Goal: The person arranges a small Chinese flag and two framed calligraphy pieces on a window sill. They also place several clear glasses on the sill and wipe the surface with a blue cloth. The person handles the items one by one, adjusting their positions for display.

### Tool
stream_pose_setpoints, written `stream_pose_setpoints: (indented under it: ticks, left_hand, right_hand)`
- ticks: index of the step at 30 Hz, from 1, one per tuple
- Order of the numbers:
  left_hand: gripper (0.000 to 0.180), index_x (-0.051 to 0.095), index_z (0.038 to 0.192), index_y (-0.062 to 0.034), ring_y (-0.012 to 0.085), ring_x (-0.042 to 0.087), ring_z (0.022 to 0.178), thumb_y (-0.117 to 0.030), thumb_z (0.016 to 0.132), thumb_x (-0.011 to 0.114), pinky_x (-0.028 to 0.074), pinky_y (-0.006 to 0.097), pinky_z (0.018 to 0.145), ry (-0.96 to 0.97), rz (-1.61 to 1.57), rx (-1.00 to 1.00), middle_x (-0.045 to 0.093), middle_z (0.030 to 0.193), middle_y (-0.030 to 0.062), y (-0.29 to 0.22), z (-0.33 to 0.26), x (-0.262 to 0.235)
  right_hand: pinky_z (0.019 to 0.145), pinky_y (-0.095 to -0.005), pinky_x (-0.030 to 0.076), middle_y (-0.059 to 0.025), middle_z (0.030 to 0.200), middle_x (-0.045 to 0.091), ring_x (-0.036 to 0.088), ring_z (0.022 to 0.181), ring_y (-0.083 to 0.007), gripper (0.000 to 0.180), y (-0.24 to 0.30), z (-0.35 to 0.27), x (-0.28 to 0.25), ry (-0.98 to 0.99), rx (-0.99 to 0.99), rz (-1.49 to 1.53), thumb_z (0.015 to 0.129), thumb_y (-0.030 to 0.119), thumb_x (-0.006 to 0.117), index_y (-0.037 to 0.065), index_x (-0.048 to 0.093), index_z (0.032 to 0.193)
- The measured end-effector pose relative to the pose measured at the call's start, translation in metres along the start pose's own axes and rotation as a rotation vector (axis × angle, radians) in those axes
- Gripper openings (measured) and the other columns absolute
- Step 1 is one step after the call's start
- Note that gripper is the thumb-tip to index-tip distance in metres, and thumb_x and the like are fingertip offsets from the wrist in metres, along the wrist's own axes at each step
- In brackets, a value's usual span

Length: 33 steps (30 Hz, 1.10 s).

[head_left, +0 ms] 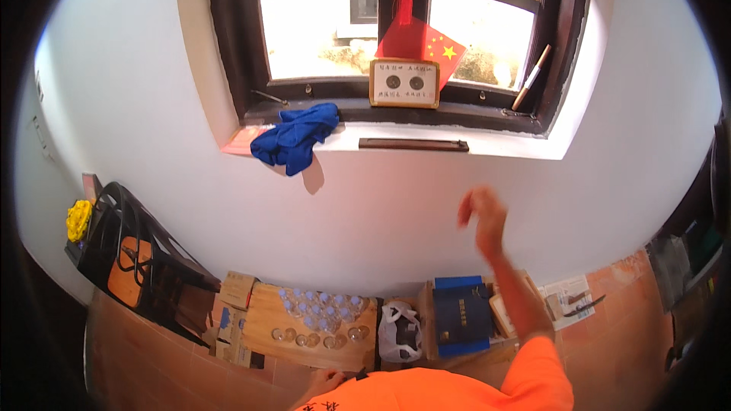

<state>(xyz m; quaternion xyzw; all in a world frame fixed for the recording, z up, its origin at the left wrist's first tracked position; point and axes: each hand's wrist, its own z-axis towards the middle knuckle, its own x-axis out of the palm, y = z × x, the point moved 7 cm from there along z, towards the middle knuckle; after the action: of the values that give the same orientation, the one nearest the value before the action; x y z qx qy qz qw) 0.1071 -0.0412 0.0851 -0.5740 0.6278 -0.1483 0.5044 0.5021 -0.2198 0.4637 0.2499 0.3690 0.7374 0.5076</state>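
My right hand (485,217) is raised in front of the white wall, below the window sill. Its fingers are a little blurred and loosely curved apart, with nothing seen in them. Low in the picture, my left hand (327,380) is close against my orange shirt (426,392), which covers part of it. A small black thing (362,374) shows beside its fingers; whether the hand holds it I cannot make out. Nearest above the right hand, a dark narrow wooden bar (413,144) lies on the window sill (518,144).
A blue cloth (297,137) hangs over the sill, left of a framed plaque (404,84) and red flag (426,42). Below, several clear bottles (320,307) with bluish caps and glass cups (302,339) stand on a wooden table (259,320), beside a white plastic bag (400,331), blue folder (463,316) and black chair (148,259).
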Motion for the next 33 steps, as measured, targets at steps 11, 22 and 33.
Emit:
stream_pose_setpoints:
  ticks: [11, 22, 33]
  left_hand:
    - [0.025, 0.069, 0.095, -0.0017, 0.0266, 0.066, 0.074, -0.024, 0.085, 0.061, 0.05, 0.037, 0.066, 0.152, 0.102, 0.36, 0.068, 0.08, 0.0157, -0.045, 0.037, -0.023]
    - [0.022, 0.071, 0.095, -0.0043, 0.0247, 0.067, 0.077, -0.022, 0.086, 0.062, 0.051, 0.035, 0.07, 0.219, 0.024, 0.311, 0.07, 0.083, 0.0127, 0.003, 0.041, -0.013]
    - [0.02, 0.07, 0.09, -0.0012, 0.0119, 0.066, 0.07, -0.018, 0.088, 0.06, 0.051, 0.027, 0.065, 0.052, -0.284, 0.142, 0.07, 0.076, 0.0062, 0.06, 0.017, 0.008]
  right_hand:
    - [0.051, -0.0231, 0.046, -0.0087, 0.076, 0.065, 0.061, 0.057, -0.0144, 0.022, -0.114, -0.404, 0.04, 0.063, 1.147, 0.176, 0.097, 0.018, 0.05, 0.0, 0.062, 0.092]
    - [0.056, -0.0248, 0.048, -0.0086, 0.08, 0.065, 0.062, 0.062, -0.0144, 0.019, -0.125, -0.437, 0.075, 0.034, 1.245, 0.197, 0.095, 0.016, 0.052, 0.0, 0.062, 0.094]
    - [0.053, -0.0249, 0.048, -0.0072, 0.074, 0.063, 0.061, 0.058, -0.014, 0.017, -0.155, -0.447, 0.085, 0.221, 1.319, 0.281, 0.093, 0.016, 0.054, 0.0, 0.061, 0.091]
